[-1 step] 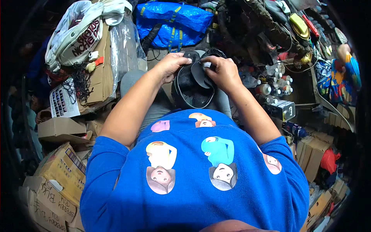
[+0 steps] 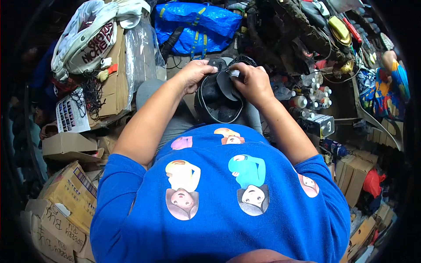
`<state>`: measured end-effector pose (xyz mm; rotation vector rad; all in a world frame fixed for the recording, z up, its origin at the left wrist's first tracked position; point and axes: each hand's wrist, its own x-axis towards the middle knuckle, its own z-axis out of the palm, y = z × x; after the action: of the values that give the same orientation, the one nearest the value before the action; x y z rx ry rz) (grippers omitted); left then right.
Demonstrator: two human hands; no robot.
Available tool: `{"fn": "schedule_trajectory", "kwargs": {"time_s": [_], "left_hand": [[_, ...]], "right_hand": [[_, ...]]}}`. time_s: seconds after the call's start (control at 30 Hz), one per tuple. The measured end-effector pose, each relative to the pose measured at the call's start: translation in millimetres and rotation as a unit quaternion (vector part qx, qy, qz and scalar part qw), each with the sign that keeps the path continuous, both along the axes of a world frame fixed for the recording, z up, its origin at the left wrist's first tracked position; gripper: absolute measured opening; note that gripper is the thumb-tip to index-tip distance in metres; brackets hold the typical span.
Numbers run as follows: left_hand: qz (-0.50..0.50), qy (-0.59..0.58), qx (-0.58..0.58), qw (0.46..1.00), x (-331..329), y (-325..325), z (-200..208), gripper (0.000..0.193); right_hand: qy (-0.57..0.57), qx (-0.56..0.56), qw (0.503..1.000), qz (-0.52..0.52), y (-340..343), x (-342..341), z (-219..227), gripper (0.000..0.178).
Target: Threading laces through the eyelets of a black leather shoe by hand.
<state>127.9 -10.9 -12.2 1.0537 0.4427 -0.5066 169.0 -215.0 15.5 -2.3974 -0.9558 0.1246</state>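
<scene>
Over my lap sits a round black bucket-like container with a pale rim line; its dark inside holds bits I cannot make out. A dark grey tongue-shaped flat piece slants down into its opening. At the far left of the rim, my left hand is closed, its thumb pressed on a dark flat piece. Across from it, my right hand pinches a small white piece beside the top of the tongue-shaped piece. Its fingertips are partly hidden.
A blue bag lies beyond my hands. Left are a white cloth bag, flattened cardboard and boxes. At right stand several small bottles, a clear box and a cardboard box.
My right hand has shifted very slightly near the rim. My left hand and the black container look the same.
</scene>
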Motion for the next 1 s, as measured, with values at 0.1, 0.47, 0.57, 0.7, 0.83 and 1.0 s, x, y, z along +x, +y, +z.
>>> {"fn": "schedule_trajectory", "kwargs": {"time_s": [0.1,0.47,0.57,0.7,0.83,1.0], "left_hand": [[-0.027,-0.012,0.003,1.000,1.3,0.4,-3.8,0.018],[-0.211,-0.165,0.338,0.902,21.4,-11.4,20.7,0.032],[-0.201,-0.152,0.248,0.935,25.0,-8.9,24.5,0.029],[-0.216,-0.099,0.184,0.954,36.6,-4.9,17.3,0.026],[-0.236,-0.052,0.163,0.957,52.2,-3.2,2.8,0.023],[-0.257,-0.041,0.185,0.948,61.4,-7.4,2.0,0.020]], "right_hand": [[-0.062,-0.004,0.998,0.008,0.6,-4.8,-2.6,0.026],[-0.197,0.024,0.977,0.083,-10.2,4.5,-2.8,0.027],[-0.167,0.084,0.980,0.071,-16.7,7.2,-8.3,0.020],[-0.144,0.058,0.985,0.069,-21.7,11.8,-5.8,0.017],[-0.081,0.083,0.991,0.061,-25.7,22.1,-15.7,0.017],[-0.028,0.096,0.994,0.041,-27.4,26.1,-19.7,0.017]]}}
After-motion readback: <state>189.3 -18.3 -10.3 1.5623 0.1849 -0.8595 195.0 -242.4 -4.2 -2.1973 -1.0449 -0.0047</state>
